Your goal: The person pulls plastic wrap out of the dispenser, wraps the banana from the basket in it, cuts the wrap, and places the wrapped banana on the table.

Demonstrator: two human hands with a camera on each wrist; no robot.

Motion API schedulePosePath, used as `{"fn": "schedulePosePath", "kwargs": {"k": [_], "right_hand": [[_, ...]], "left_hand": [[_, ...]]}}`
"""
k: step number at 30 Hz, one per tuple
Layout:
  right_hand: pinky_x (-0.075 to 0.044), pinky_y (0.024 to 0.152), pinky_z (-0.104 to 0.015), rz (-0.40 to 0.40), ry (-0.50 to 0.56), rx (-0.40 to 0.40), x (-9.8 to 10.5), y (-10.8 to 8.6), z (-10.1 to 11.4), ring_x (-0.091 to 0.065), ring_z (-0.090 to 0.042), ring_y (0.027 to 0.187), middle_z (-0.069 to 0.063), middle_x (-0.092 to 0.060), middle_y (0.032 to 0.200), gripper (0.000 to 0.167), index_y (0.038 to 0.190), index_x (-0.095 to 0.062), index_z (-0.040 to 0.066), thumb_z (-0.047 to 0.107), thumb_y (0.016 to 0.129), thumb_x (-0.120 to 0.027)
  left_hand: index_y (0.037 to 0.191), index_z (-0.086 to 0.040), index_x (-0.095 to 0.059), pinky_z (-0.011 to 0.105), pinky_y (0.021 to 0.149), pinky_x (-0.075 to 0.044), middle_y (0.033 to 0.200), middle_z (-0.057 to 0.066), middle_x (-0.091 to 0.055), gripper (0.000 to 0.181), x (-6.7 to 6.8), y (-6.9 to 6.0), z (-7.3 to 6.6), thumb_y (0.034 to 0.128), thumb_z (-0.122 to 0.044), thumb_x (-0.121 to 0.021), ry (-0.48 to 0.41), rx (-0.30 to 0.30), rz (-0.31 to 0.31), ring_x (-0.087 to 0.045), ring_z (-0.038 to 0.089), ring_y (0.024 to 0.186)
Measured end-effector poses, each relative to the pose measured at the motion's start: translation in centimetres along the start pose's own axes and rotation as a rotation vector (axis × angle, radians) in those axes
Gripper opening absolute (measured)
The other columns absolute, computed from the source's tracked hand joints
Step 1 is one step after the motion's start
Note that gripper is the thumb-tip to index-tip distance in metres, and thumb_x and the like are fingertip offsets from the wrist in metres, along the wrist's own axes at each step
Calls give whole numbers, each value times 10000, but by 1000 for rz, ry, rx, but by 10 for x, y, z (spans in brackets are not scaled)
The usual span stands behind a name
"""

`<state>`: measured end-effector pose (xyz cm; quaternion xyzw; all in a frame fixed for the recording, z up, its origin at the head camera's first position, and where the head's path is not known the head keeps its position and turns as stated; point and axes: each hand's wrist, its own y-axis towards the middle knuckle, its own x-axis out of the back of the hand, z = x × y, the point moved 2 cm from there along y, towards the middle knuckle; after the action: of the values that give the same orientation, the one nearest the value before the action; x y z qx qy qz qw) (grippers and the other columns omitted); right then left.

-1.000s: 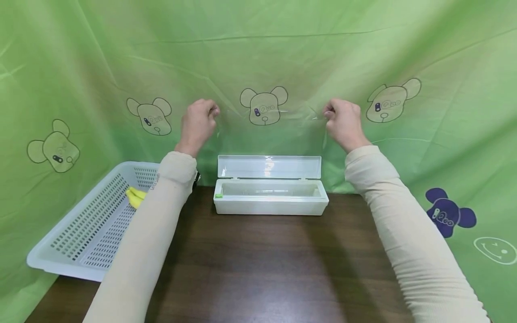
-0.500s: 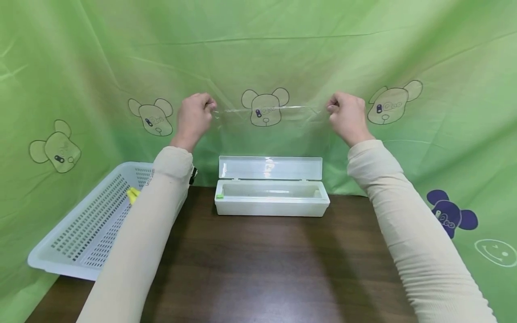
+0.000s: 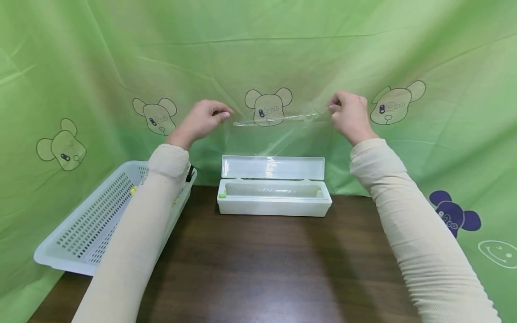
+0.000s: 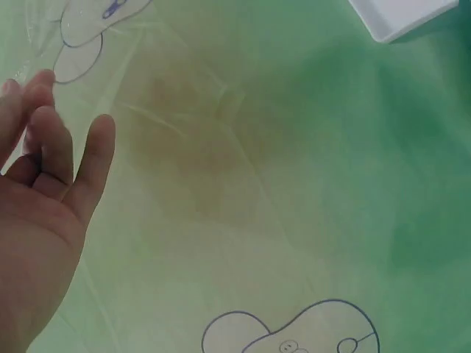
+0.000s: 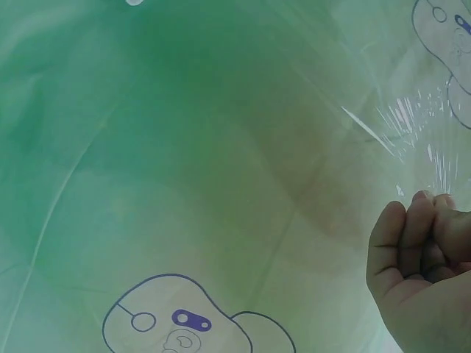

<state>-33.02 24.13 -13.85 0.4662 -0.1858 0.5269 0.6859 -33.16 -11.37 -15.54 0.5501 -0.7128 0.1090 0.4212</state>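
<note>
One right hand point(image 3: 350, 114) pinching clear film point(image 5: 421, 132), creases crisp only in our right-wrist view, can't tell if our left hand point(image 3: 200, 120) grips it, sleeve point(image 3: 135, 229) half blocking basket point(image 3: 81, 220).

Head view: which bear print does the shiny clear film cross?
The middle outlined bear, between the left hand and right hand; the other bears lie outside that gap.

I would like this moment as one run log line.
right hand: pinches clear film | left hand: beside film, grip unclear | white box: lid open
</note>
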Motion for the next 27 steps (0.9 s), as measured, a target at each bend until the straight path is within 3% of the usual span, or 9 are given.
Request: {"fn": "schedulePosePath", "kwargs": {"k": [4, 9, 14, 18, 22, 27], "right_hand": [[-502, 870, -423, 5, 3, 0, 0, 0, 1, -575, -339, 1052, -212, -655, 1138, 174, 1117, -626, -33, -53, 994, -504], [-475, 933, -454, 22, 10, 5, 0, 1, 0, -553, -358, 1085, -222, -646, 1149, 175, 1125, -624, -44, -50, 995, -507], [-467, 943, -464, 14, 14, 21, -1, 2, -1, -557, -364, 1072, -227, -648, 1137, 178, 1112, -626, -46, -64, 984, -502], [-467, 944, -466, 17, 12, 21, -1, 2, -2, -558, -361, 1073, -224, -647, 1136, 176, 1111, -628, -42, -58, 985, -506], [-442, 973, -484, 11, 6, 31, 0, 2, -1, -550, -369, 1087, -225, -649, 1128, 164, 1099, -631, -39, -47, 988, -511], [-434, 975, -489, 17, 2, 26, 1, 1, -2, -540, -374, 1096, -223, -644, 1130, 157, 1104, -627, -38, -36, 995, -515]], "left_hand": [[1373, -19, -576, 404, 964, -484, 1208, 158, -638, 328, -5, -1, -2, 1065, -113, -512, -137, -2, 77, -589, 288, 1074], [1315, 33, -538, 452, 995, -489, 1133, 188, -655, 281, -8, -5, -2, 1050, -54, -510, -321, 32, 163, -630, 303, 1006], [1247, 14, -587, 440, 998, -487, 1145, 194, -674, 268, -12, -8, -1, 1006, 49, -475, -394, 37, 266, -639, 328, 1066], [1139, 51, -664, 426, 1002, -493, 1137, 196, -689, 333, -14, -9, -1, 942, 156, -418, -418, 17, 305, -645, 317, 1075], [1074, 61, -725, 422, 987, -507, 1111, 170, -715, 381, -15, -10, -3, 910, 195, -408, -364, 12, 315, -668, 267, 1021], [1091, 65, -716, 377, 974, -513, 1139, 174, -707, 320, -13, -12, -9, 947, 173, -452, -349, 34, 264, -660, 277, 1033]]}}
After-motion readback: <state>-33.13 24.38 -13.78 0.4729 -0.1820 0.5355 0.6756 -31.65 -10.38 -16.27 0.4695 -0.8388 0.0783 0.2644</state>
